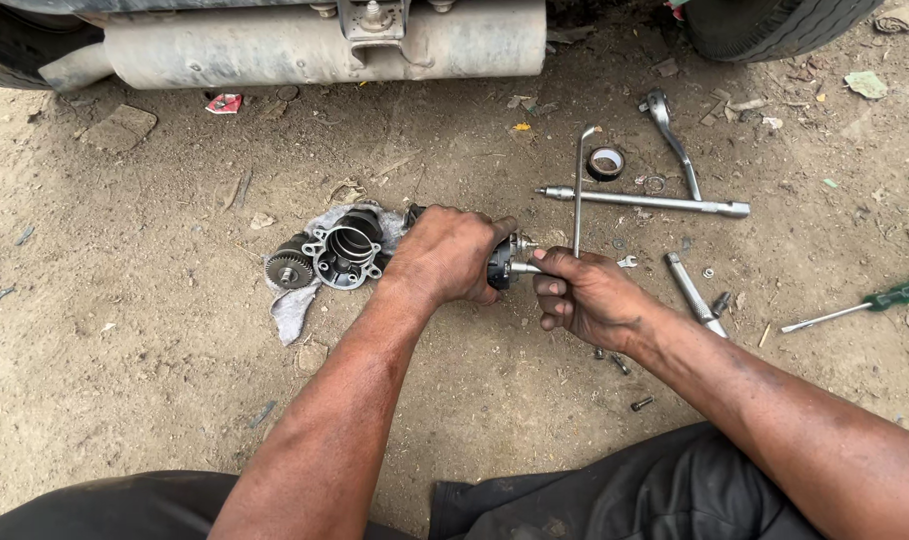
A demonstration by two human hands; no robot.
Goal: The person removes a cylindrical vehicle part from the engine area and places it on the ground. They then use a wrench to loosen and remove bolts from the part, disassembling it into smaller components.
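Observation:
My left hand (445, 255) wraps around a dark cylindrical motor part (502, 265) held just above the dirt. My right hand (587, 297) grips the short leg of a silver L-shaped wrench (579, 185) whose end sits on the part's end face; its long leg stands upright. Left of my left hand, a grey metal housing (347, 253) with a round bore and a small gear (289, 269) rest on a grey rag (293, 310).
Tools lie on the dirt to the right: a long socket bar (645, 201), a ratchet handle (672, 140), a short extension (693, 292), a green-handled screwdriver (865, 303), a tape roll (606, 162), loose bolts (642, 403). A vehicle's muffler (305, 42) and tyre (775, 25) are ahead.

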